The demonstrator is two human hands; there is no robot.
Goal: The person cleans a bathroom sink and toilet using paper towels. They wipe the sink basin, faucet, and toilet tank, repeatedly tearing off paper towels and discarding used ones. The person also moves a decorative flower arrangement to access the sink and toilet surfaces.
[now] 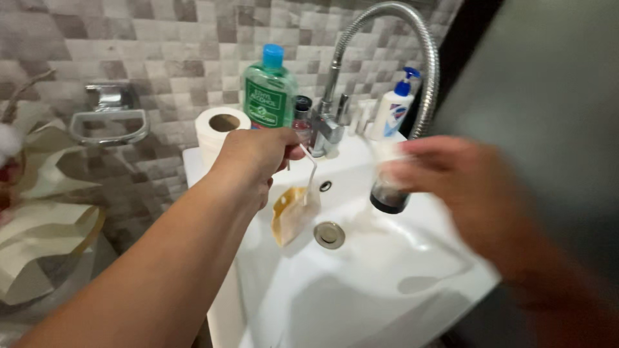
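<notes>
My head cam looked down and fwd, close over the white sink [387,283], facing the tiled wall [180,38].

the sink [387,283] is plain white, with a silver drain [329,234] in the middle. the small bag [291,214] on the string is stained yellow-brown. the glass [389,192] on the right is clear with a dark brown, almost black bottom. far behind, the bottle [269,90] is green with a blue cap, and the pump bottle [394,108] is white with a blue top. the wall tiles [167,45] make a checked pattern of grey and beige squares. the paper roll [220,132] on the left is white. the tap [387,38] is shiny silver.
</notes>
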